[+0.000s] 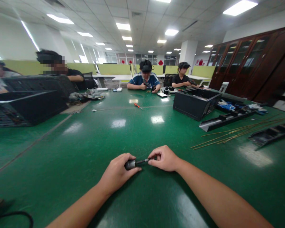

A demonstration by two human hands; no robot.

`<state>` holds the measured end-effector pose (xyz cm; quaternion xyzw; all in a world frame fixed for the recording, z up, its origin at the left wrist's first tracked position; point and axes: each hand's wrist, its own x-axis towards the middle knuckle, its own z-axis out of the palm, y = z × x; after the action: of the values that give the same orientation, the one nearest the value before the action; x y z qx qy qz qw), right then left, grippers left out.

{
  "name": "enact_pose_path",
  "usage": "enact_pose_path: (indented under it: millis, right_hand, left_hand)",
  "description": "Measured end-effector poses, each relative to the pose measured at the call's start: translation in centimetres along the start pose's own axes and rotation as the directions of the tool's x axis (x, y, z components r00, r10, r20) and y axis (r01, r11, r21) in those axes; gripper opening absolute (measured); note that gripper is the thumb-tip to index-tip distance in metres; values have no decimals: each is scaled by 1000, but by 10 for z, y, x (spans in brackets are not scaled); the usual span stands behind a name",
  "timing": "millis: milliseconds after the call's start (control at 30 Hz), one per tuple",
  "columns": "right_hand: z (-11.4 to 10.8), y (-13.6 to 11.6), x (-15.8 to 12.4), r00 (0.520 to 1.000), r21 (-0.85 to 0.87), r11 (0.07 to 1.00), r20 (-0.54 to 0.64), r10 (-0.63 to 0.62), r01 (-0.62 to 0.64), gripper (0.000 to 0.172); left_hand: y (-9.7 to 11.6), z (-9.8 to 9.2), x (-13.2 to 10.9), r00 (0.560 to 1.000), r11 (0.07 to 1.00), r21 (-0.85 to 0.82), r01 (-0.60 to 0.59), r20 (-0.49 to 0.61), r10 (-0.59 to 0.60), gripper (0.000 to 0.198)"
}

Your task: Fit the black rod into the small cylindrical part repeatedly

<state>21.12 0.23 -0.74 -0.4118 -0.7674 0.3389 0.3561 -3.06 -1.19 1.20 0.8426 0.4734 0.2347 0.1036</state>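
Note:
Low over the green table (104, 136), my left hand (116, 171) is wrapped round a short dark cylindrical tool with a metallic collar (131, 164). From the collar a thin shaft (141, 161) runs to the right. My right hand (165, 160) has its thumb and fingers pinched on the far end of that shaft, where a small dark ridged piece shows between the fingertips. The tool lies roughly level between both hands. Its rear part is hidden by my left palm, and its exact kind cannot be made out.
An orange-handled screwdriver (138, 106) lies farther off. Black computer cases stand at left (33, 107) and right (196, 103). Thin brass-coloured rods (228, 134) and dark metal rails (228, 118) lie at right. A black cable (16, 214) is at lower left. Several people sit around the table.

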Motion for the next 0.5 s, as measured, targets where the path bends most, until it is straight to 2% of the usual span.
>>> enact_pose_path:
  millis: [133,267,400,500]
  right_hand:
    - [-2,3,0,999,6,1000,-32,24,-23,18]
    - [-3,6,1,997,8,999,-64,42,-41,18]
    - [-2,7,0,998,7,1000,-57,30,-29,18]
    - [-1,8,0,998,-3,1000,-61,10,-10,18]
  left_hand:
    - [-7,-8,5,999,999,13,34,-20,-33,33]
    - [-39,-27,14,973,982,55,178,-162,-167,40]
    - [-85,-57,16,874,888,112,447,-269,-406,53]
    - [-113,-80,12,753,756,129,641,-297,-588,59]
